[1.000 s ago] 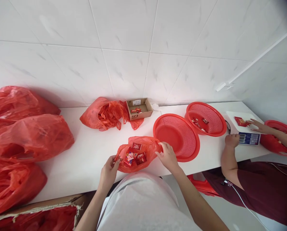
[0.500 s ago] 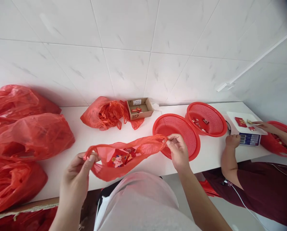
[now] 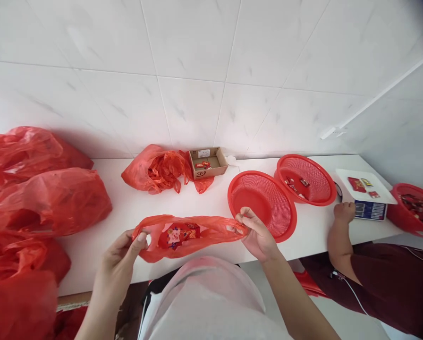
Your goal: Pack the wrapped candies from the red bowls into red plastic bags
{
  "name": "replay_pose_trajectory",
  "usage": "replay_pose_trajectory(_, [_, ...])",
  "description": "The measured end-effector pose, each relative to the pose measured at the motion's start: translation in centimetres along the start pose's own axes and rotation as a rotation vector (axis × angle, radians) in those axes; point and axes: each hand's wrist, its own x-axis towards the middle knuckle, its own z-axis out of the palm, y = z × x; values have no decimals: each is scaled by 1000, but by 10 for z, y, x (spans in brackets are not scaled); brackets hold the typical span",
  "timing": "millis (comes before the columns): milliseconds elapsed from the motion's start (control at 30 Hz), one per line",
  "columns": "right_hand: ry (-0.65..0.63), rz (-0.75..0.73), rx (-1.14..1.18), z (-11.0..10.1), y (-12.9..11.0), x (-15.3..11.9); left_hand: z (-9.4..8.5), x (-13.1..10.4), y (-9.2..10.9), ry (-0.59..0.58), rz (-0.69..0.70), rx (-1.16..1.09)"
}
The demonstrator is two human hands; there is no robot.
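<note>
A red plastic bag (image 3: 211,237) is stretched between my two hands above the front of the white table. My left hand (image 3: 124,248) is closed on its left handle, thumb on top. My right hand (image 3: 257,233) pinches the handle at the other end. Through the open mouth, red printed packets (image 3: 178,234) show inside; their exact kind is hard to tell. Just behind my right hand stands a red perforated basket (image 3: 240,193) with nothing seen in it.
Full red bags (image 3: 45,200) crowd the left. At the wall are a bunched red bag (image 3: 144,170) and a small carton (image 3: 211,172). Rightward stand a second basket (image 3: 317,177) with a few packets, a scale (image 3: 370,208) with packets, a filled basket (image 3: 410,226) and a co-worker's hand (image 3: 344,212).
My right hand has dropped slightly and moved left with its handle, so the bag hangs more level. The co-worker's far hand has left the scale, where a yellowish packet now lies.
</note>
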Motion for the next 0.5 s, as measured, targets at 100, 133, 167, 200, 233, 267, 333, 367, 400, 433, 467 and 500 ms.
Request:
replay_pose_trajectory(100, [-2, -62, -135, 1, -3, -2, 1, 2, -1, -5, -5, 61])
replay_pose_trajectory(133, [-19, -85, -205, 2, -4, -3, 1, 2, -3, -14, 6, 85])
replay_pose_trajectory(167, [-35, -112, -279, 3, -4, -4, 2, 3, -4, -18, 34, 106])
replay_pose_trajectory(200, [-46, -141, -346, 5, -5, -5, 4, 2, -5, -14, 76, 124])
replay_pose_trajectory(233, [-54, -170, -400, 7, -6, -6, 6, 2, -6, -12, 126, 134])
replay_pose_trajectory(267, [-62, -192, -441, 9, -6, -7, 8, 1, -7, -28, 173, 135])
replay_pose_trajectory(333, [-108, -213, -502, 15, -7, -9, 16, -2, -6, -135, 228, 84])
replay_pose_trajectory(367, [-143, -216, -536, 18, -7, -9, 22, -4, -4, -227, 229, 41])
replay_pose_trajectory(400, [-177, -217, -574, 23, -7, -10, 28, -6, -2, -327, 217, 4])
replay_pose_trajectory(433, [-209, -213, -613, 29, -7, -11, 35, -9, 0, -416, 201, -14])
replay_pose_trajectory(467, [-241, -204, -649, 36, -6, -12, 42, -11, 1, -488, 185, -14])
replay_pose_trajectory(500, [-281, -185, -676, 43, -4, -13, 50, -14, 2, -549, 170, 2])
